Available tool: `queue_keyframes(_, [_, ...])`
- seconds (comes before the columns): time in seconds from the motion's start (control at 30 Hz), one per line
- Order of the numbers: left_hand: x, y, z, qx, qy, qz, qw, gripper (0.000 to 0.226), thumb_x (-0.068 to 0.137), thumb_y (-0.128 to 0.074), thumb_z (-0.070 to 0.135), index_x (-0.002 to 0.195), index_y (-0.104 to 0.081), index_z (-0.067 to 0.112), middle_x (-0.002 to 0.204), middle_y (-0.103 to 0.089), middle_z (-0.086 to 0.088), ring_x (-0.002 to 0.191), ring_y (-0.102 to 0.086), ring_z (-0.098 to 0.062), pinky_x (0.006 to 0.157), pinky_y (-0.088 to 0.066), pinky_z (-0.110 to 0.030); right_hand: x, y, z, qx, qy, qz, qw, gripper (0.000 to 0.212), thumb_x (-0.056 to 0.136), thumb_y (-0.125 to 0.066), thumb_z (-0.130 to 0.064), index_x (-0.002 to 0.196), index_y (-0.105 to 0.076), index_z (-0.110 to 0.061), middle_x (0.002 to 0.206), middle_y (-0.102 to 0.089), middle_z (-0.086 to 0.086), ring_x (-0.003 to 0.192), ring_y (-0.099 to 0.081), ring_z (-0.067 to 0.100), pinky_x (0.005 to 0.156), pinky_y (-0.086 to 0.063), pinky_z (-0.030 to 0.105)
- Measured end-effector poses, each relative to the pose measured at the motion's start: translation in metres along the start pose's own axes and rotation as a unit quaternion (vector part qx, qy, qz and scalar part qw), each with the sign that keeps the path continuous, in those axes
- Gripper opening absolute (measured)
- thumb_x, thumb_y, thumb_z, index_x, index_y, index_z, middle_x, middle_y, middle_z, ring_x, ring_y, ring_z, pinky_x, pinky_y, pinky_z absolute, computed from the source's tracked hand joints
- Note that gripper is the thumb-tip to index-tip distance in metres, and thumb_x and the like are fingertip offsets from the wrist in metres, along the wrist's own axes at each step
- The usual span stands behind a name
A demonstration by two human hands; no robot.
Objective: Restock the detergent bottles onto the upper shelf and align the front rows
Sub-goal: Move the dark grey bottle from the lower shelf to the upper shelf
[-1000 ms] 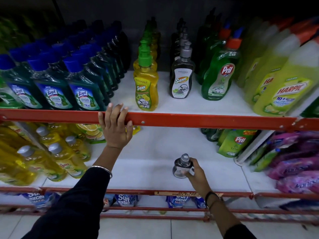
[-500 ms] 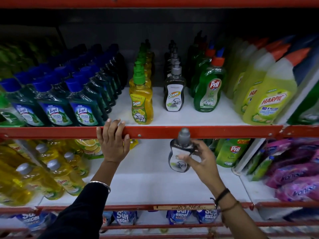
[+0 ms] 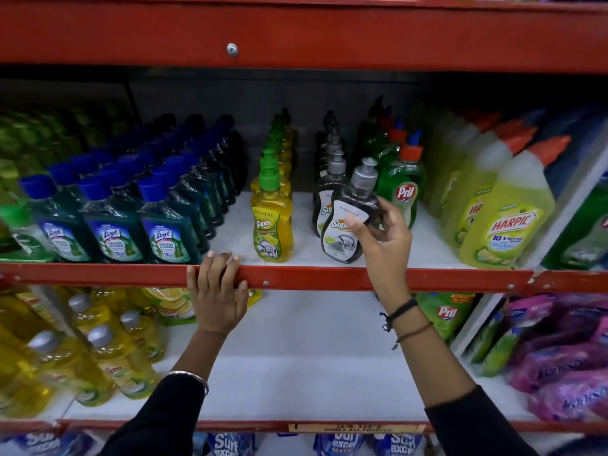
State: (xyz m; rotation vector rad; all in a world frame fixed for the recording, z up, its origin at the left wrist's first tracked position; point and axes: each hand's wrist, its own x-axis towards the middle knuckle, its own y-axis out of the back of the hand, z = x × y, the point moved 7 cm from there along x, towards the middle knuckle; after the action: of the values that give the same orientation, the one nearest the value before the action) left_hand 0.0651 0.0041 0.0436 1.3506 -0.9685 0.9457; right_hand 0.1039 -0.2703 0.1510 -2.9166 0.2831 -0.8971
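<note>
**Bottle going in at front of dark row**

Shelf edge (image 3: 329,278), red: left hand (image 3: 218,301) is hooked over it w/ fingers curled on the lip, holding nothing else. Right hand (image 3: 383,240) holds the dark Super bottle (image 3: 345,225) by its side, thumb across the label, fingers wrapped behind. Bottle is tilted, base low over the upper shelf front, just ahead of the dark row (image 3: 330,172); can't tell if the base touches yet.

Risks, as I judge them: set down tilted, it could tip back into the row and knock it domino-style, or its base could catch the lip and fall fwd. Elbowing the Pril bottle (image 3: 403,189) on the right is also poss.

Counts, front row, L to R: 3 blue-cap Lizol bottles (image 3: 113,222), 1 yellow Super bottle (image 3: 271,225), 1 dark in hand, 1 Pril, 1 clear Harpic bottle (image 3: 506,222). Depth of rows too blurred to count.
</note>
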Motion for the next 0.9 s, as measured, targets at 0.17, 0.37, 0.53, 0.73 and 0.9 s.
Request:
queue_keyframes(0.17, [0.000,0.001,0.000,-0.006,-0.003,0.009,1.000,0.042,0.097,-0.031,0.036,0.129,-0.045,0.012,0.128,-0.047,-0.009,0.133,-0.030,-0.027,0.118,-0.008,-0.044,0.009,-0.013,0.018,-0.026,-0.028,-0.032,0.999,0.039,0.077,-0.074,-0.013,0.107,-0.055,-0.029,0.101,-0.063,-0.017,0.088,-0.063,-0.011,0.077,-0.049,0.012])
queue_keyframes(0.37, [0.000,0.004,0.001,0.000,0.001,0.000,1.000,0.042,0.098,-0.030,0.037,0.128,-0.045,0.012,0.127,-0.046,-0.008,0.131,-0.032,-0.026,0.117,-0.010,-0.043,0.014,-0.021,0.029,-0.063,-0.029,-0.064,0.996,0.040,0.077,-0.074,-0.019,0.108,-0.051,-0.033,0.099,-0.061,-0.020,0.087,-0.061,-0.015,0.077,-0.048,0.009])
queue_keyframes(0.53, [0.005,0.012,0.012,-0.033,0.077,-0.042,0.996,0.040,0.090,-0.037,0.035,0.121,-0.050,0.013,0.123,-0.053,-0.006,0.124,-0.041,-0.031,0.114,-0.016,-0.049,0.017,-0.014,0.030,-0.111,-0.036,-0.108,0.987,0.043,0.078,-0.073,-0.026,0.116,-0.053,-0.025,0.108,-0.066,-0.004,0.097,-0.064,0.005,0.084,-0.052,0.021])
queue_keyframes(0.73, [0.020,0.029,0.077,-0.136,0.062,-0.049,0.987,0.038,0.090,-0.042,0.034,0.120,-0.049,0.010,0.129,-0.049,-0.010,0.116,-0.045,-0.032,0.107,-0.026,-0.049,0.010,0.055,0.011,-0.145,-0.003,0.022,0.989,0.033,0.080,-0.071,-0.031,0.108,-0.054,-0.026,0.089,-0.067,-0.009,0.075,-0.062,0.001,0.070,-0.050,0.024])
queue_keyframes(0.9, [0.056,0.031,0.121,-0.179,0.012,-0.033,0.983,0.042,0.096,-0.040,0.028,0.132,-0.044,0.007,0.144,-0.040,-0.015,0.136,-0.032,-0.036,0.113,-0.025,-0.047,0.006,0.148,-0.007,-0.163,0.038,0.193,0.967,0.026,0.081,-0.067,-0.030,0.103,-0.055,-0.026,0.093,-0.067,-0.002,0.083,-0.062,0.012,0.076,-0.049,0.028])
